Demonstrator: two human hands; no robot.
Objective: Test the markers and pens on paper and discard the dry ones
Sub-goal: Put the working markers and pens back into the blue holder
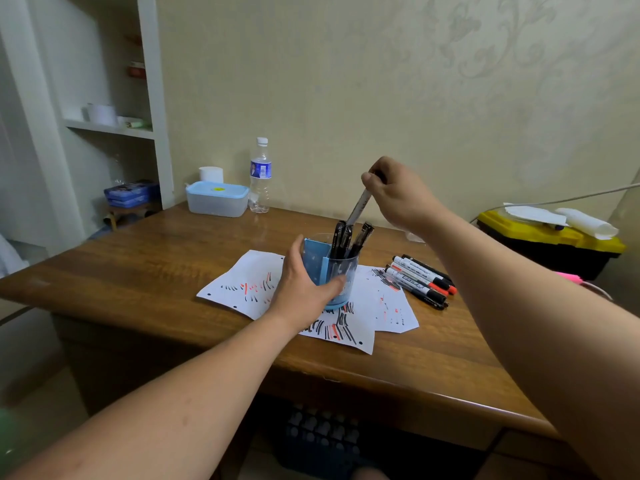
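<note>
Two grips work near the middle of the surface (138, 265). The left grip (301, 285) wraps around a clear blue pen cup (332, 271), which stands on scribbled paper sheets (249, 282). The right grip (398, 192) pinches the top of a white pen (360, 206), its lower end among the tops of the dark pens (346, 237) in the cup. Several markers (420, 280) lie side by side just right of the sheets. A water bottle (260, 174) and a lidded box (217, 199) stand at the far edge.
</note>
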